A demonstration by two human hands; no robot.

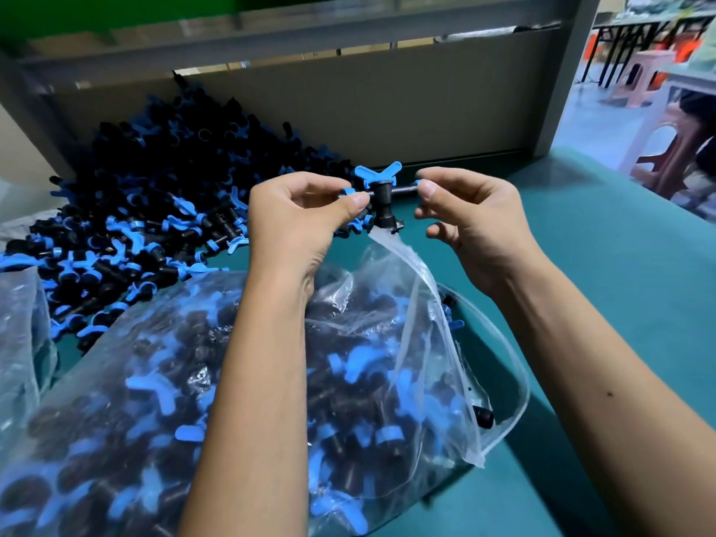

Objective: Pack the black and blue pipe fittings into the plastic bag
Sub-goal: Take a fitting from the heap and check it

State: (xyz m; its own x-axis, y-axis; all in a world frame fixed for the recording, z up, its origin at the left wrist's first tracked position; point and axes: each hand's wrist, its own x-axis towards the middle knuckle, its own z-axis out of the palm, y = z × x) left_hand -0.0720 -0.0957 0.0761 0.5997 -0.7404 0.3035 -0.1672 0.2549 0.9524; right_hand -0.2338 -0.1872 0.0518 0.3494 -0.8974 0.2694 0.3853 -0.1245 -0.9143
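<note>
A fitting [381, 199] hangs just above the bag [271, 401] mouth, left hand [298, 219] and right hand [465, 215] each pinching one end, likely checking it before dropping it in. The pile [155, 211] lies beyond the bag on the tabletop [600, 284].

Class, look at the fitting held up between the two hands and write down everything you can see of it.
The held fitting looks like hard plastic: a black body with a thin black tube running sideways, a blue butterfly-shaped handle on top and blue caps at both tube ends. The left hand pinches the left end, the right hand pinches the right end. It is held level in the air, above the mouth of the plastic bag and in front of the loose pile of fittings.
</note>
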